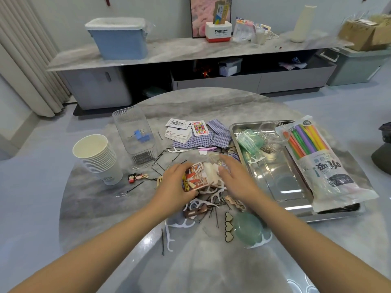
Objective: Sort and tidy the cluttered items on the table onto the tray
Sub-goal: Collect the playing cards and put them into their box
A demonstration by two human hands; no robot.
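On the round marble table, my left hand [174, 187] grips a red and white printed packet [195, 178] at the middle of the clutter. My right hand [237, 178] lies over the packet's right side with its fingers fairly straight, touching it. White floss picks [208, 191], black hairpins [216, 216] and a brown hair clip [196, 212] lie scattered under and in front of both hands. The steel tray [275, 178] stands to the right. It holds a bag of coloured straws [317, 157] and a green plastic case [249, 141].
A stack of paper cups [97, 155] stands at the left, with a clear box [135, 132] holding blue binder clips behind it. Playing cards [190, 131] lie at the back. A heart-shaped clip [229, 227] and a green round lid [248, 228] sit near the front.
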